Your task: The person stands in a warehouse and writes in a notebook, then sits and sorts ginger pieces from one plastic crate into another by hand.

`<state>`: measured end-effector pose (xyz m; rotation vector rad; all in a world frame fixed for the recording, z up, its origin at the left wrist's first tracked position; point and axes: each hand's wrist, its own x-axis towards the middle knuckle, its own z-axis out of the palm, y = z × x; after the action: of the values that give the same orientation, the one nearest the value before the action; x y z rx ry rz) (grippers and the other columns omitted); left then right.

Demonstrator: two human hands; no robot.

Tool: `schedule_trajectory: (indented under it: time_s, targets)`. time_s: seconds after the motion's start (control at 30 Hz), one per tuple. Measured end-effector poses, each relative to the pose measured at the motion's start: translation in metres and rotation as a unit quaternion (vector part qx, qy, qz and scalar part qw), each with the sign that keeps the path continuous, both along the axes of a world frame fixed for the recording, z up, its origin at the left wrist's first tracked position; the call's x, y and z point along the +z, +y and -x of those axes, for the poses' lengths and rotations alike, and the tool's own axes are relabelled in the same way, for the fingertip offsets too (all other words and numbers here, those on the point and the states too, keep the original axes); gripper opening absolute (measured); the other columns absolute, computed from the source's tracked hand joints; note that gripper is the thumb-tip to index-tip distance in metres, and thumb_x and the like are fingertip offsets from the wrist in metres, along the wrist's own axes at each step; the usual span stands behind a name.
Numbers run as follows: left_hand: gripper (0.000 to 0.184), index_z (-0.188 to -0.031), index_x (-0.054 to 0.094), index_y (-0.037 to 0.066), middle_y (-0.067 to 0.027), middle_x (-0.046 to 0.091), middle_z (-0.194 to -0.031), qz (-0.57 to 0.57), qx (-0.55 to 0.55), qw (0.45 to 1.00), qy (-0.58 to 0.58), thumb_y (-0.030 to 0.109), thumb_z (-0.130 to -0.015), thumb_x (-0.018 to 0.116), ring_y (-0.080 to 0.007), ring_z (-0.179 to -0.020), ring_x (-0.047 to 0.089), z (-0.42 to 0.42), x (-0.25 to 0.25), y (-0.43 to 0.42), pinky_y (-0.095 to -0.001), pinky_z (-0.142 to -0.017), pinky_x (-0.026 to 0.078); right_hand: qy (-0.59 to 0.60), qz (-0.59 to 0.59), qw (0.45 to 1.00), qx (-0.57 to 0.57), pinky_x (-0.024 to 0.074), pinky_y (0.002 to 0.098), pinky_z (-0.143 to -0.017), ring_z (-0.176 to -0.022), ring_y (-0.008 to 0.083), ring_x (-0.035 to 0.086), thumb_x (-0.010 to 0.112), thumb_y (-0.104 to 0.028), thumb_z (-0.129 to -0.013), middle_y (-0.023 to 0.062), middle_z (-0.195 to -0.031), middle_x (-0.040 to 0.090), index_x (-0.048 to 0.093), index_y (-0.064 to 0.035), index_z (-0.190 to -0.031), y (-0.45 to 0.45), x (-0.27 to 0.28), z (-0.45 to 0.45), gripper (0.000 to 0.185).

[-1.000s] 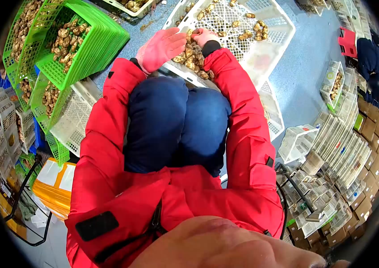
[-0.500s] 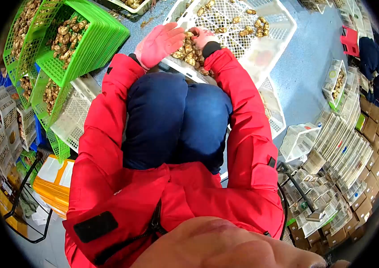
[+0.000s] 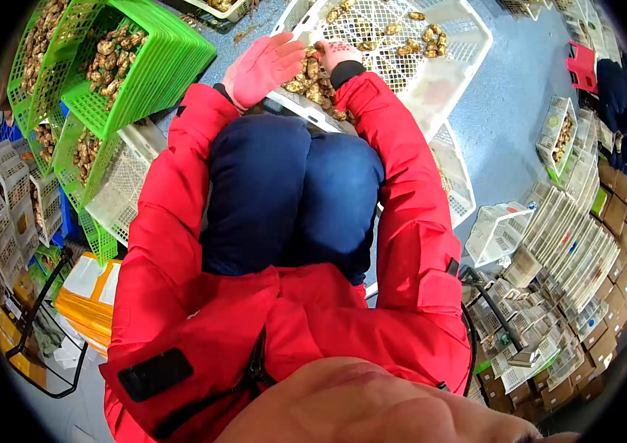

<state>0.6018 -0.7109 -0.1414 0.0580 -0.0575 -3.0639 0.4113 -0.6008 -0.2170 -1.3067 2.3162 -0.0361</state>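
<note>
My left hand (image 3: 262, 69), in a pink glove, is spread flat with the fingers apart at the left edge of a white mesh crate (image 3: 432, 100). Nothing lies on it. My right hand (image 3: 337, 54), also gloved, is inside the crate with its fingers curled at the top of a pile of brown mottled shellfish-like pieces (image 3: 318, 90); what it grips, if anything, is hidden. More such pieces (image 3: 434, 40) lie scattered on the crate's mesh floor toward the far and right sides.
Stacked green crates (image 3: 169, 63) with brown pieces stand at the left. An orange-wrapped box (image 3: 86, 306) is at lower left. On the right are a white basket (image 3: 498, 232), stacked white crates (image 3: 568, 244), cardboard boxes (image 3: 624, 277), a red stool (image 3: 581, 66) and a person in dark clothes (image 3: 618, 96).
My right hand has shifted slightly left and up over the pile. My left hand has moved slightly left, away from the pile, and stays spread.
</note>
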Motion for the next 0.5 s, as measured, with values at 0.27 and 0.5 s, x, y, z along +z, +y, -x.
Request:
schedule_trajectory:
  time_s: [0.27,0.5]
  targets:
    - [0.043,-0.132,0.033,0.000,-0.0186,0.041,-0.132,-0.007,0.011,0.999,-0.043,0.026,-0.098,0.030,-0.0294,-0.119,0.044,-0.002,0.005,0.000,-0.0421,-0.102,0.034,-0.700,0.253,0.614,-0.261,0.0464,0.0263,-0.062,-0.074,0.0136,0.056,0.056,-0.031,-0.088,0.0100,-0.100,0.059,0.050,-0.0017,-0.115,0.080,0.011,0.033,0.041]
    - [0.043,-0.132,0.033,0.000,-0.0180,0.043,-0.131,0.003,0.010,0.999,-0.031,0.026,-0.098,0.030,-0.0288,-0.118,0.045,-0.002,0.001,0.000,-0.0426,-0.102,0.034,-0.742,0.316,0.546,-0.228,0.0502,0.0269,-0.078,-0.093,0.0165,0.059,0.054,-0.023,-0.090,0.0142,-0.116,0.054,0.043,-0.0049,-0.126,0.060,0.064,0.022,0.042]
